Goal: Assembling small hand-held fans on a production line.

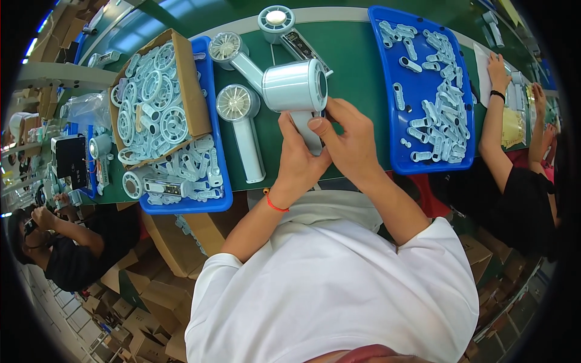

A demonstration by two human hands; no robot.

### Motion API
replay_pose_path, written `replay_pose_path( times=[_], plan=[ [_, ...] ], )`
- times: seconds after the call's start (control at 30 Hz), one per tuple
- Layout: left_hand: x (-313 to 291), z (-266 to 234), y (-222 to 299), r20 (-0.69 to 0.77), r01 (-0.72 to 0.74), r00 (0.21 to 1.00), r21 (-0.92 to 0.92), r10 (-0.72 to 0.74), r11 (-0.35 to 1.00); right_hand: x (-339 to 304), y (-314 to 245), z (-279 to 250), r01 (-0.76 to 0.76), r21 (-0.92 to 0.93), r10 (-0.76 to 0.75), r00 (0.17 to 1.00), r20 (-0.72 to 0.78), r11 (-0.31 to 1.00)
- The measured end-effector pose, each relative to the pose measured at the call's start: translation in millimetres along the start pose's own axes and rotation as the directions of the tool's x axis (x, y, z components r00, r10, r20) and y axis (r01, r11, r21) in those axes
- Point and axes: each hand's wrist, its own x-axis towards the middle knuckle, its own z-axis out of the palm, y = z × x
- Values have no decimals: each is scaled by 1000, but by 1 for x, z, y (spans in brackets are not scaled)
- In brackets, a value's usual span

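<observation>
A pale blue handheld fan (292, 86) with a thick round head is held up over the bench, its handle between my two hands. My left hand (301, 152) wraps the handle from the left and below, fingers closed. Around the right side of the handle my right hand (353, 138) is closed too, its thumb pressed on the handle near the head. Just left of the held fan lies another fan with a clear front (238, 104). Behind that is a similar one (226, 48). Farther back rests a fan with its handle opened (277, 20), showing dark inner parts.
On the left, a blue tray (224, 201) bears a cardboard box (201, 103) of round grilles and small pale parts. A second blue tray (392, 136) of small pale pieces stands at right. Co-workers sit on both sides; one's forearm (495, 124) reaches over the bench.
</observation>
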Motion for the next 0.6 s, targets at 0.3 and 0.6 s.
replay_pose_path(
  times=[0.3,0.6],
  plan=[
    [6,4,6,-26,-95,995,156,100,983,2,1,-2,165,-265,-173,985,-10,950],
    [-2,5,4,-65,20,998,157,-10,987,4,-13,-14,197,-447,-181,980,78,873]
  ],
)
